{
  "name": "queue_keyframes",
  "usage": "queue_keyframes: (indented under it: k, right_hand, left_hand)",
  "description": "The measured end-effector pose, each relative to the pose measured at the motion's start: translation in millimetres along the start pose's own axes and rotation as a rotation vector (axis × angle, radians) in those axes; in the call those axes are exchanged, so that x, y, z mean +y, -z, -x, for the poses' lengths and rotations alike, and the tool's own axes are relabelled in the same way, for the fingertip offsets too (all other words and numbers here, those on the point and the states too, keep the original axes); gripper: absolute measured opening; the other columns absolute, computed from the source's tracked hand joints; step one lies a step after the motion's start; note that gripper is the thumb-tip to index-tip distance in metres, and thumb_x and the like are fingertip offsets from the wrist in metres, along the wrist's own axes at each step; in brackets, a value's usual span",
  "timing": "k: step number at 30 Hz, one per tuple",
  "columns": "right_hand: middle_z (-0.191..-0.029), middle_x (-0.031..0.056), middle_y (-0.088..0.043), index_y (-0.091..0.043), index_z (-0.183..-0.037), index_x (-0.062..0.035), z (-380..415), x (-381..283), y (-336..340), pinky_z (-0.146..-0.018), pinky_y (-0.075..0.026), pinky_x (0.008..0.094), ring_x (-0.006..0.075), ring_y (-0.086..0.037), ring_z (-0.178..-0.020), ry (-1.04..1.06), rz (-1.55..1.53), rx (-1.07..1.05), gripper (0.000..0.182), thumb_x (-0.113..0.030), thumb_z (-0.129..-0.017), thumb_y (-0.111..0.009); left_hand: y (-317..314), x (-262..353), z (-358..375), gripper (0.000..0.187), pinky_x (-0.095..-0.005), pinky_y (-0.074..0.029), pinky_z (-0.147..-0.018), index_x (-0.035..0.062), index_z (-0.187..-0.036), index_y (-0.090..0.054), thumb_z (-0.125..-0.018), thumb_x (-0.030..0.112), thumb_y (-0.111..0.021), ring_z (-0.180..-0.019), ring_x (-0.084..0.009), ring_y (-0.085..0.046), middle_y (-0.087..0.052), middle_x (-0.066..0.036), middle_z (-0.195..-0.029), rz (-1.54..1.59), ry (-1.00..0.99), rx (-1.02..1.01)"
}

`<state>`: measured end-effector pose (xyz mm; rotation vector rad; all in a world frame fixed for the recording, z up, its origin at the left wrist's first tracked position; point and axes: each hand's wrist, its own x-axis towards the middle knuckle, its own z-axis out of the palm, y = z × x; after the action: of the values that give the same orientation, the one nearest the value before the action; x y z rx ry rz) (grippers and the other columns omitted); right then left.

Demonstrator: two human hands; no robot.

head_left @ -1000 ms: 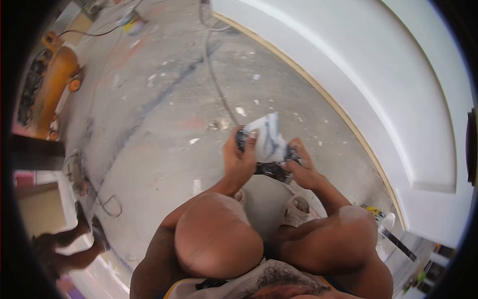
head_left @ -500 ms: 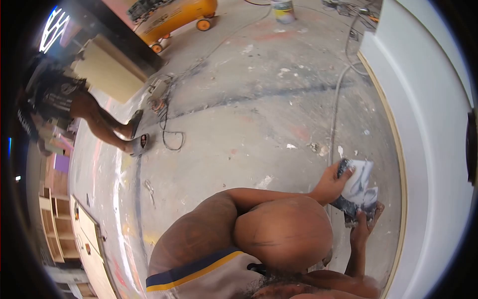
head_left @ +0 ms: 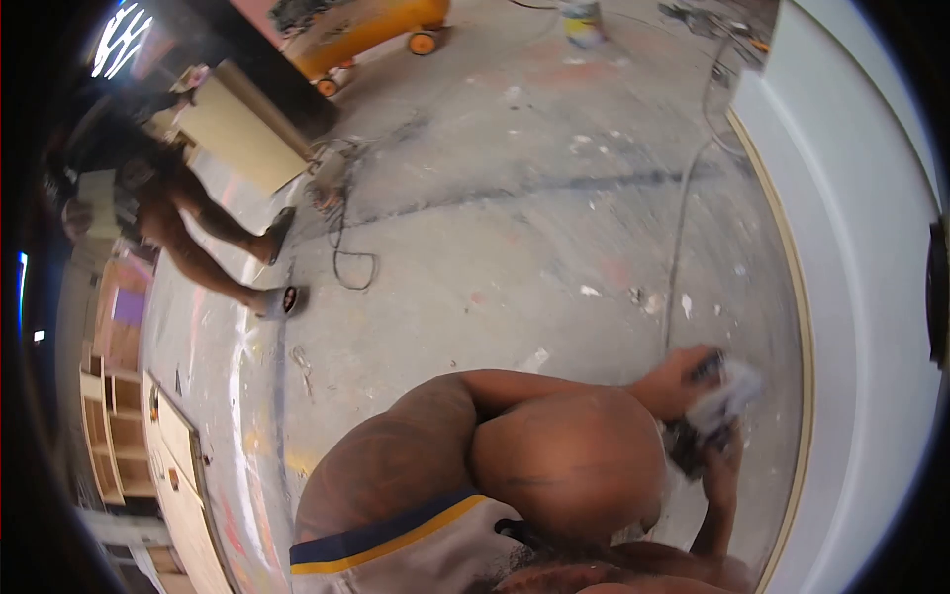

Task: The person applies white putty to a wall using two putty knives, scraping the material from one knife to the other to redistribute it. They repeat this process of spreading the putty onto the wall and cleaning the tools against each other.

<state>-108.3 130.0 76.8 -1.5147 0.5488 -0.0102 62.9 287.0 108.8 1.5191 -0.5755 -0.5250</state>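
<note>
Above and beyond my bent knee, my left hand (head_left: 678, 381) grips the upper side of a smeared white-and-black sheet-like piece (head_left: 730, 394). A dark part of it shows by my left fingertips. Close below, my right hand (head_left: 727, 460) is closed around the lower dark portion of the same piece. Motion blurs both hands and the piece, so its exact kind does not show. Both hands are over the paint-stained concrete floor (head_left: 475, 297), close to a white panel (head_left: 831, 297) on the right.
A person (head_left: 148, 188) stands at left, near a leaning board (head_left: 237, 129). A cable (head_left: 678, 247) runs along the floor towards my hands. Farther back are a yellow wheeled compressor (head_left: 371, 40) and a paint bucket (head_left: 584, 25). A wooden shelf unit (head_left: 124, 431) lies at lower left.
The sheet-like piece has gone from spread fairly flat to bunched and blurred between my hands. My left hand has shifted slightly down and right. The standing person has moved an arm.
</note>
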Motion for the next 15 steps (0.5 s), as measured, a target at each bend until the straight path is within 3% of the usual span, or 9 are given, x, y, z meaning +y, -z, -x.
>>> queue_keyframes:
  k: [1,2,3,4,5,8,9,13,15]
  right_hand:
    - [-0.127,0.0128,-0.056,-0.041,-0.144,0.0041,-8,-14,5,-0.094,-0.047,0.0320,0.0202,-0.056,-0.111,0.014,0.019,0.002,0.061,-0.006,-0.086,-0.059]
    - [-0.124,0.0123,-0.057,-0.044,-0.140,0.0046,-12,-13,6,-0.092,-0.048,0.0318,0.0198,-0.057,-0.108,0.028,-0.049,0.144,0.056,-0.007,-0.089,-0.060]
    - [-0.121,0.0119,-0.058,-0.046,-0.137,0.0052,-13,-11,9,-0.090,-0.048,0.0316,0.0195,-0.058,-0.105,0.049,-0.112,0.305,0.050,-0.009,-0.091,-0.061]
    - [-0.126,0.0120,-0.058,-0.048,-0.138,0.0032,-12,-38,6,-0.096,-0.046,0.0333,0.0219,-0.057,-0.111,0.010,0.080,0.313,0.047,-0.017,-0.097,-0.060]
    - [-0.122,0.0113,-0.061,-0.052,-0.134,0.0007,-16,-34,9,-0.093,-0.047,0.0332,0.0197,-0.058,-0.106,0.115,0.276,0.327,0.037,-0.016,-0.101,-0.055]
    - [-0.115,0.0154,-0.063,-0.057,-0.130,-0.0042,-21,-57,-4,-0.083,-0.052,0.0373,0.0281,-0.064,-0.097,0.406,0.679,0.268,0.035,-0.011,-0.096,-0.059]
    - [-0.114,0.0162,-0.063,-0.060,-0.127,-0.0053,-18,-66,-18,-0.078,-0.054,0.0400,0.0325,-0.067,-0.095,0.513,0.778,0.268,0.036,-0.010,-0.092,-0.064]
    - [-0.113,0.0149,-0.060,-0.060,-0.126,-0.0021,-19,-72,-43,-0.070,-0.055,0.0407,0.0312,-0.068,-0.088,0.527,1.040,0.190,0.044,-0.007,-0.083,-0.066]
    - [-0.113,0.0157,-0.058,-0.056,-0.128,0.0044,-23,-55,-54,-0.066,-0.055,0.0360,0.0271,-0.068,-0.082,0.765,1.162,0.140,0.052,-0.004,-0.078,-0.066]
  left_hand:
    - [3,-6,-8,0.040,-0.0375,-0.049,-0.085,0.0010,-0.119,-0.060,-0.096,0.034,-0.066,-0.092,-0.0199,-0.060,-0.065,-0.011,-0.092,0.165,0.198,0.095]
    - [1,-43,-20,0.037,-0.0361,-0.049,-0.078,-0.0003,-0.112,-0.062,-0.098,0.034,-0.062,-0.085,-0.0157,-0.057,-0.066,-0.009,-0.092,0.072,0.258,0.321]
    - [17,-3,-19,0.036,-0.0336,-0.048,-0.072,0.0002,-0.107,-0.063,-0.099,0.035,-0.060,-0.081,-0.0141,-0.057,-0.063,-0.005,-0.088,0.322,0.477,0.350]
    - [22,-24,-20,0.032,-0.0302,-0.052,-0.069,0.0051,-0.103,-0.062,-0.100,0.036,-0.060,-0.082,-0.0113,-0.062,-0.064,-0.003,-0.087,0.396,0.383,0.424]
    - [22,-20,-22,0.028,-0.0318,-0.055,-0.075,0.0050,-0.108,-0.061,-0.103,0.032,-0.055,-0.088,-0.0133,-0.065,-0.066,-0.003,-0.098,0.680,0.225,0.485]
    - [19,-34,-30,0.028,-0.0315,-0.054,-0.085,0.0036,-0.117,-0.059,-0.106,0.028,-0.049,-0.095,-0.0150,-0.066,-0.067,-0.006,-0.109,0.766,-0.001,0.584]
    - [18,-27,-28,0.028,-0.0315,-0.054,-0.085,0.0036,-0.117,-0.059,-0.106,0.028,-0.049,-0.095,-0.0150,-0.066,-0.067,-0.006,-0.109,0.777,0.006,0.547]
    - [2,-26,-16,0.029,-0.0322,-0.055,-0.083,0.0029,-0.118,-0.058,-0.107,0.027,-0.048,-0.093,-0.0156,-0.066,-0.067,-0.005,-0.106,0.759,0.026,0.372]
    - [-7,-25,-11,0.026,-0.0288,-0.050,-0.085,0.0050,-0.125,-0.049,-0.109,0.024,-0.041,-0.098,-0.0108,-0.059,-0.061,-0.005,-0.113,0.822,0.062,0.208]
